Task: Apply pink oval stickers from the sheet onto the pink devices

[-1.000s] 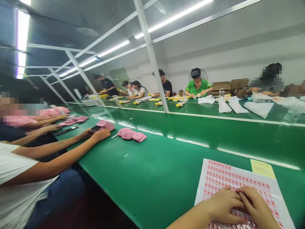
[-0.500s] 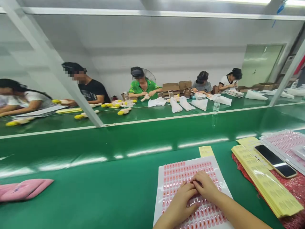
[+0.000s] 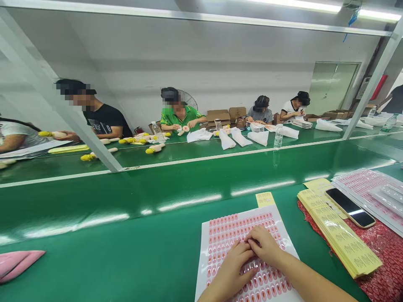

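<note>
A white sheet [image 3: 206,235] carries rows of pink press-on nails [image 3: 220,230] with a darker orange mark in each. Across the middle of it lies my left hand [image 3: 234,264], fingers stretched forward and thumb held apart. My right hand [image 3: 264,247] is closed over the same rows, its fingertips bent together and meeting those of the left. Whatever may be between the right fingertips is too small or hidden to make out. A yellow label sheet [image 3: 265,199] sticks out from behind the top edge of the white sheet.
To the right, a stack of yellow label sheets [image 3: 336,230] and a phone [image 3: 350,207] lie on red wrapping [image 3: 378,256], near plastic-covered nail sheets [image 3: 371,188]. A pink cloth item [image 3: 19,264] is far left. Co-workers sit across the green table, with a bottle [image 3: 278,137] there.
The view has turned slightly to the right, so everything has shifted left in the picture. My hands keep nearly the same pose on the sheet of nails.
</note>
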`<action>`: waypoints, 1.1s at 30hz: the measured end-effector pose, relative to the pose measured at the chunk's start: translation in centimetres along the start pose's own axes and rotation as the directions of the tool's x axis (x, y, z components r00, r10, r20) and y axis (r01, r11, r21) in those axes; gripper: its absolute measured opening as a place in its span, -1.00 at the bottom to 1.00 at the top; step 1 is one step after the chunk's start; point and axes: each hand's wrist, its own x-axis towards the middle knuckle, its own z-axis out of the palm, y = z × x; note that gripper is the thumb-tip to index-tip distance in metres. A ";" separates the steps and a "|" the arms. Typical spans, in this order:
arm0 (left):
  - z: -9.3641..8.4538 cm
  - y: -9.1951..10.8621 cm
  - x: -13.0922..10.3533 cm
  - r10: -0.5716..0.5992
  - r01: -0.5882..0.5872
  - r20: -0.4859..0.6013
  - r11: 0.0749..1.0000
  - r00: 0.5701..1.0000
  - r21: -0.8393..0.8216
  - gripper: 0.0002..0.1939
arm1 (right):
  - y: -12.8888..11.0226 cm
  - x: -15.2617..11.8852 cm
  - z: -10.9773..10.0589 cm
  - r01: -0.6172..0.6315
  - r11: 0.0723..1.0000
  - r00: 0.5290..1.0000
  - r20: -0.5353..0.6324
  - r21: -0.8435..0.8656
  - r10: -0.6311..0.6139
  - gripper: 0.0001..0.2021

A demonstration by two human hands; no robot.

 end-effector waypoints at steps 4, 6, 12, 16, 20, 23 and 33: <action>0.0 0.0 0.0 0.005 -0.005 0.002 1.000 1.000 0.005 -0.61 | -0.1 0.0 -0.1 -0.008 1.000 1.000 0.005 0.006 0.008 -0.84; 0.0 0.0 0.0 0.006 -0.006 0.010 1.000 1.000 0.002 -0.60 | -0.2 0.0 -0.2 -0.009 1.000 1.000 0.007 0.010 0.009 -0.83; 0.0 -0.1 0.1 -0.007 0.007 0.007 1.000 1.000 0.000 -0.59 | -0.3 0.0 -0.3 -0.018 1.000 1.000 0.017 0.000 0.018 -0.83; 0.0 -0.1 0.1 -0.010 0.010 0.009 1.000 1.000 -0.013 -0.59 | -0.4 0.0 -0.4 -0.015 1.000 1.000 0.011 0.000 0.015 -0.84; 0.0 0.0 0.1 -0.008 0.008 0.011 1.000 1.000 -0.011 -0.58 | -0.4 0.0 -0.5 -0.012 1.000 1.000 0.018 0.000 0.012 -0.84; 0.0 0.1 0.1 0.001 -0.001 0.006 1.000 1.000 -0.007 -0.59 | -0.5 0.0 -0.6 -0.012 1.000 1.000 0.028 -0.004 0.012 -0.83; -0.3 0.6 0.2 -0.028 0.028 0.010 1.000 1.000 -0.013 -0.65 | -0.5 0.0 -0.7 -0.009 1.000 0.999 0.031 -0.002 0.010 -0.83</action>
